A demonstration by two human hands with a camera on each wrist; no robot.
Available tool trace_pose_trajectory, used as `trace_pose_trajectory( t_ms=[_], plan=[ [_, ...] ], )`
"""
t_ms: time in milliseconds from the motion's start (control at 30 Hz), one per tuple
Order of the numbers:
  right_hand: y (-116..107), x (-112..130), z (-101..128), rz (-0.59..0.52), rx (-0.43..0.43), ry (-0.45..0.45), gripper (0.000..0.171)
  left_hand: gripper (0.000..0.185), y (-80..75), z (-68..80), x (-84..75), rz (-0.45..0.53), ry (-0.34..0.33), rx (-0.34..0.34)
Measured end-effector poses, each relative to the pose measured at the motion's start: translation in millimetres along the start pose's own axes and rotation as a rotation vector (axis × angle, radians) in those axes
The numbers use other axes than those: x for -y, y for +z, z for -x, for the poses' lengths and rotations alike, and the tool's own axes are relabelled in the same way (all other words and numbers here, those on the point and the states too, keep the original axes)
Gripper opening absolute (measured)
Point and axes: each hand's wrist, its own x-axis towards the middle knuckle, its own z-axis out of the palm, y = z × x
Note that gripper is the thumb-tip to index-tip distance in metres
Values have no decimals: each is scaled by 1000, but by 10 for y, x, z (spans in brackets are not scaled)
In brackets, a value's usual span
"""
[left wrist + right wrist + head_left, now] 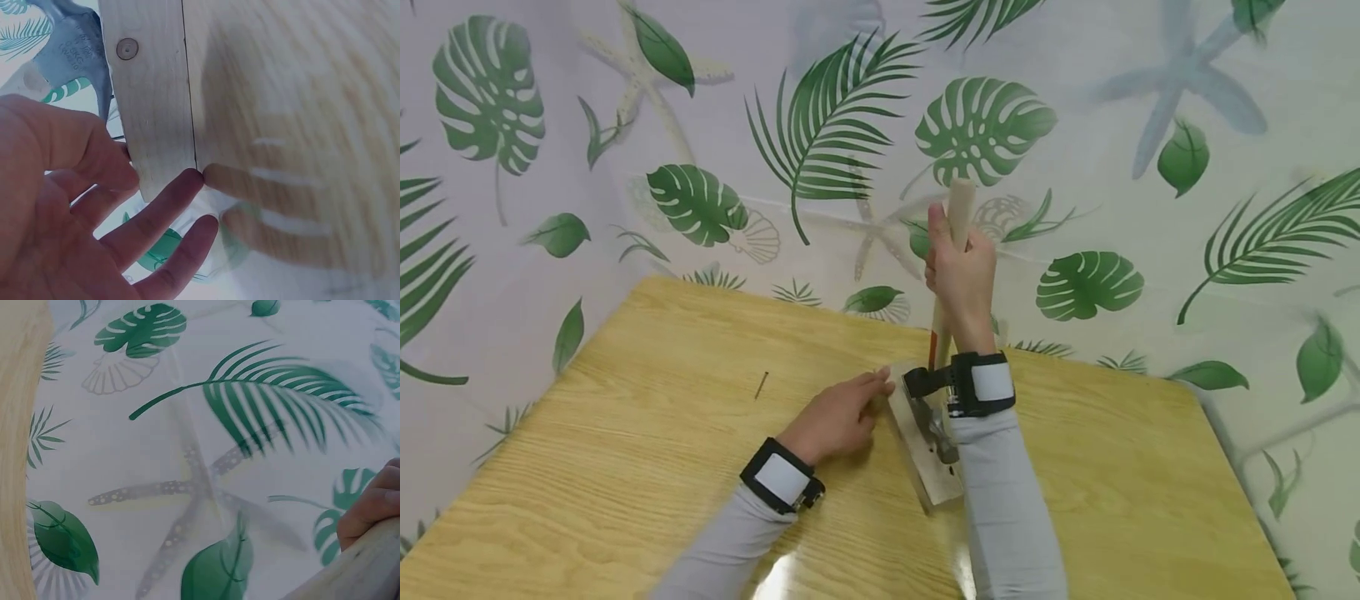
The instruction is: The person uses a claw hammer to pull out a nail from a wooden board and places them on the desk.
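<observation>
A small pale wooden block (925, 454) lies on the wooden table (662, 467). My left hand (842, 412) rests with straight fingers against the block's left edge; in the left wrist view its fingertips (190, 181) touch the block (153, 106), which has a nail head (127, 48) near its far end. My right hand (961, 275) grips the wooden handle (958, 212) of a hammer, held upright, whose metal head (942, 433) sits on the block. In the right wrist view only a finger (372, 509) and a bit of handle (356, 575) show.
A loose dark nail (762, 384) lies on the table left of my left hand. Behind the table hangs a leaf-and-starfish patterned sheet (820, 125). The table's far edge runs just behind the block.
</observation>
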Motion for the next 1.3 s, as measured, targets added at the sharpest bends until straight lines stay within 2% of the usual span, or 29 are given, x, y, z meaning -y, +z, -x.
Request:
trace_pose_trajectory(
  t_ms=[167,400,567,767,967,1100,1300],
  plan=[
    [-144,130,234,-59,-48,-129,38,51,5,-28,-10,-17,13,-5],
    [-300,215,415,-159,-95,-213,35,52,20,-42,-23,-19,8,-1],
    [-404,240,586,-227,-141,-305,35,52,35,-15,-51,-40,4,-12],
    [-541,278,724,-293,-157,-385,32,52,64,-4,-114,-74,-6,-16],
    [-564,405,937,-371,-176,-473,31,53,81,-20,-157,-122,-12,-24],
    [-568,506,1083,-401,-201,-542,34,53,54,-19,-173,-116,-14,-15],
    [-562,588,1267,-476,-144,-580,38,53,33,11,-163,-96,-18,1]
  ],
)
